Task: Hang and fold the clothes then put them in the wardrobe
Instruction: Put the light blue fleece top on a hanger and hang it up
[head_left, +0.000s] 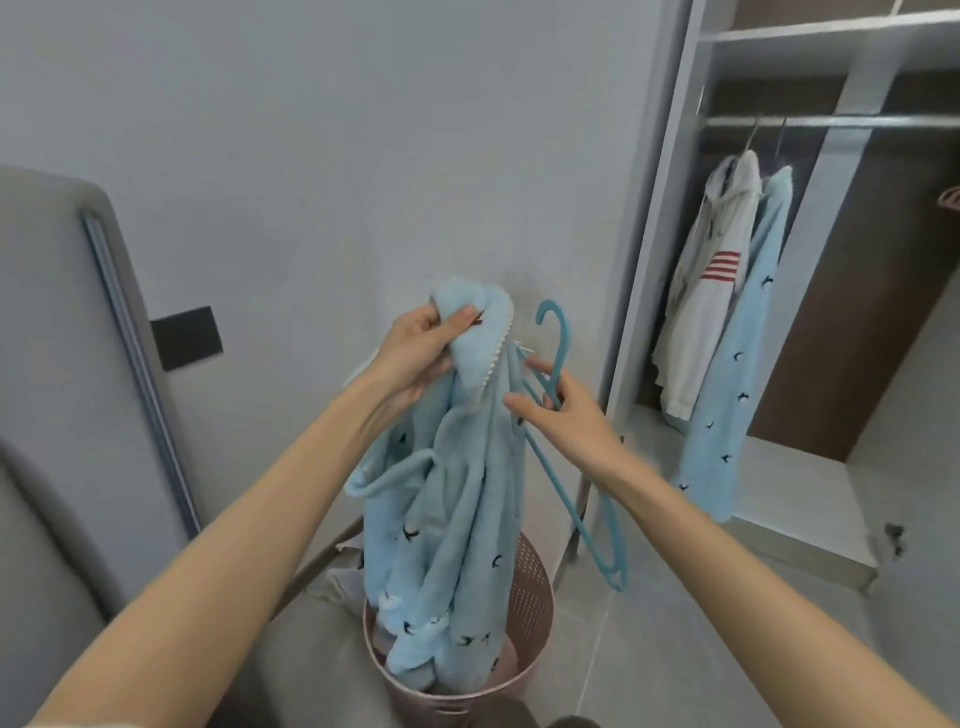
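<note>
A fluffy light blue garment (452, 499) with small dark bird prints hangs down over a pink perforated laundry basket (530, 608). My left hand (423, 353) grips its collar at the top. My right hand (566, 415) holds a blue plastic hanger (558, 374) by the neck, right beside the collar, with its hook pointing up and one shoulder arm slanting down to the right. One end of the hanger sits against or inside the garment's neck opening; I cannot tell which.
The open wardrobe (810, 525) stands at the right with a metal rail (857, 122). On it hang a white jacket with red stripes (701, 291) and a matching light blue garment (737, 364). A grey upholstered headboard (57, 364) fills the left. Grey wall behind.
</note>
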